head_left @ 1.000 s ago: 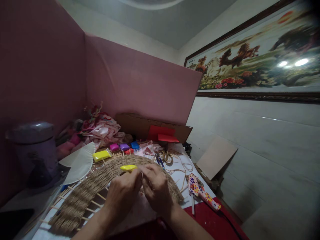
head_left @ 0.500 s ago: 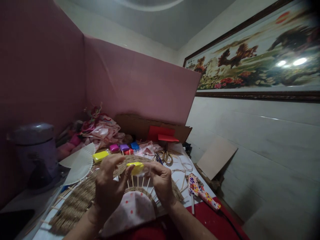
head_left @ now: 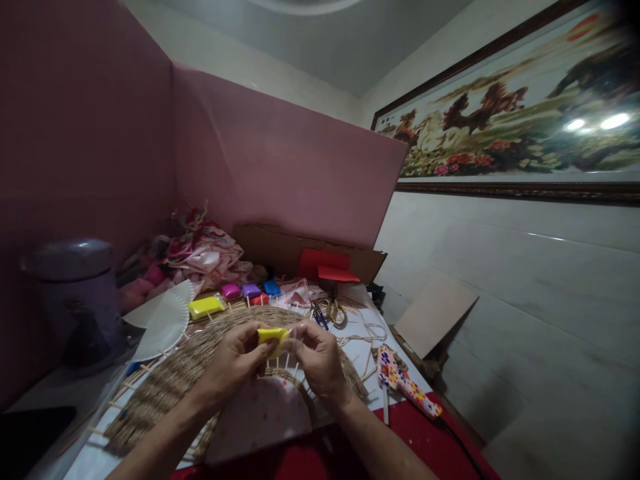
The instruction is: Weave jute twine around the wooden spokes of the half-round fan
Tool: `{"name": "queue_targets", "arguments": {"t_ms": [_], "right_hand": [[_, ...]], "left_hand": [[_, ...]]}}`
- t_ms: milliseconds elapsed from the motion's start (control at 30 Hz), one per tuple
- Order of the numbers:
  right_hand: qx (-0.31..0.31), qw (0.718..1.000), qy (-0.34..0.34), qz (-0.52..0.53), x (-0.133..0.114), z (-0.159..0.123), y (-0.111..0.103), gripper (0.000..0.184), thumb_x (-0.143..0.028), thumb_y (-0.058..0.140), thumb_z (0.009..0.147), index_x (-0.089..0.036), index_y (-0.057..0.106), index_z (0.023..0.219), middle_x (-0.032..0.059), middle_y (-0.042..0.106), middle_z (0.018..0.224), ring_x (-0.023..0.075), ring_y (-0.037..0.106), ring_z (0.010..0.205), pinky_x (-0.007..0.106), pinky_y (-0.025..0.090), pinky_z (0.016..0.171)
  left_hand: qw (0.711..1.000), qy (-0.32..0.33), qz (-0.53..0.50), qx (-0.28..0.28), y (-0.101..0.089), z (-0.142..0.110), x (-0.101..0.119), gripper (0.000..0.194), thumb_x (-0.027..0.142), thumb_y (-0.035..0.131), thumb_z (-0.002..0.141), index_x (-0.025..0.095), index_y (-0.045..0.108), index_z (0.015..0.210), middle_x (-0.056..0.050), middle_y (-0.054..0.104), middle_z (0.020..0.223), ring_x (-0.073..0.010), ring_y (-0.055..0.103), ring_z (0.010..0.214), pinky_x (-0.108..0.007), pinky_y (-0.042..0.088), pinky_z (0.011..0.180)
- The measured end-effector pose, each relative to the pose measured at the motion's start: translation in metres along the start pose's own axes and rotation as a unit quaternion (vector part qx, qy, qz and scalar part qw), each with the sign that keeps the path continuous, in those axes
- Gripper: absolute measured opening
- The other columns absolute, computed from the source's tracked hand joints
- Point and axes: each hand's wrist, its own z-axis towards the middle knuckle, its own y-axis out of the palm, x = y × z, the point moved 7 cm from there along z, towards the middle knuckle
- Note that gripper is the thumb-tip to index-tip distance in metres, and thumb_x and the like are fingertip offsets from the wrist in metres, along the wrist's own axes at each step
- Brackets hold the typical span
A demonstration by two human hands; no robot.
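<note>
Both hands are raised over a half-round woven straw mat (head_left: 165,387) with wooden sticks poking out of it. My left hand (head_left: 233,363) and my right hand (head_left: 316,360) pinch a small yellow packet (head_left: 273,335) between their fingertips, one at each end. Below the hands lies a pale pink dotted half-round piece (head_left: 260,417) at the mat's inner edge.
A bigger yellow packet (head_left: 205,307) and purple, blue and red packets (head_left: 250,291) lie behind the mat. White paper plates (head_left: 163,320), a purple lidded bin (head_left: 75,293), scissors (head_left: 320,313), a flowered glue gun (head_left: 405,387), a cardboard box (head_left: 300,253) and pink partition walls surround the spot.
The hands rose from the mat with the yellow packet. The left hand, spread half a second ago, has closed its fingers on the packet's end.
</note>
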Motion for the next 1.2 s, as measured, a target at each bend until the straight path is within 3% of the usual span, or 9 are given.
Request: {"name": "queue_targets", "arguments": {"t_ms": [233,400,733,1067,1200], "right_hand": [[-0.014,0.992,-0.073,-0.104,-0.017,-0.002,0.002,0.015,-0.018,0.065,0.074,-0.018,0.054,0.065,-0.0005,0.055,0.07,0.0122,0.05,0.067,0.023,0.037,0.057],[0.005,0.992,-0.09,-0.085,-0.024,-0.001,-0.002,0.018,-0.021,0.063,0.078,-0.018,0.054,0.063,-0.0005,0.056,0.069,0.0116,0.05,0.064,0.022,0.038,0.055],[-0.029,0.996,-0.065,-0.057,-0.012,0.003,0.005,0.004,-0.016,0.067,0.072,-0.018,0.065,0.07,0.0013,0.062,0.076,0.0146,0.056,0.074,0.025,0.043,0.067],[-0.086,0.995,-0.045,-0.038,-0.008,0.002,0.011,0.01,-0.026,0.061,0.078,-0.018,0.06,0.073,0.0018,0.058,0.079,0.0139,0.052,0.074,0.025,0.044,0.067],[-0.058,0.998,0.0,0.02,-0.002,0.0,0.008,0.017,-0.033,0.062,0.077,-0.017,0.058,0.074,0.0016,0.055,0.08,0.0121,0.05,0.069,0.022,0.043,0.057]], "left_hand": [[0.999,-0.004,-0.016,0.047,-0.003,-0.001,-0.012,0.027,0.042,0.065,0.072,0.017,0.054,0.07,0.005,0.05,0.054,-0.0068,0.042,0.041,-0.018,0.033,0.037],[0.996,-0.001,-0.057,0.068,-0.005,0.0,-0.009,0.03,0.045,0.067,0.07,0.016,0.055,0.07,0.005,0.051,0.053,-0.0071,0.042,0.038,-0.019,0.033,0.034],[0.997,-0.008,-0.035,0.064,-0.007,0.001,-0.012,0.031,0.043,0.071,0.066,0.015,0.058,0.071,0.005,0.052,0.051,-0.0074,0.043,0.037,-0.019,0.032,0.033],[0.994,-0.026,-0.082,0.061,-0.002,0.001,-0.014,0.034,0.044,0.074,0.061,0.015,0.058,0.067,0.003,0.055,0.054,-0.0073,0.044,0.037,-0.019,0.035,0.033],[0.99,-0.043,-0.1,0.088,-0.004,-0.001,-0.013,0.033,0.044,0.072,0.065,0.014,0.06,0.071,0.002,0.059,0.055,-0.0069,0.045,0.035,-0.018,0.033,0.032]]}}
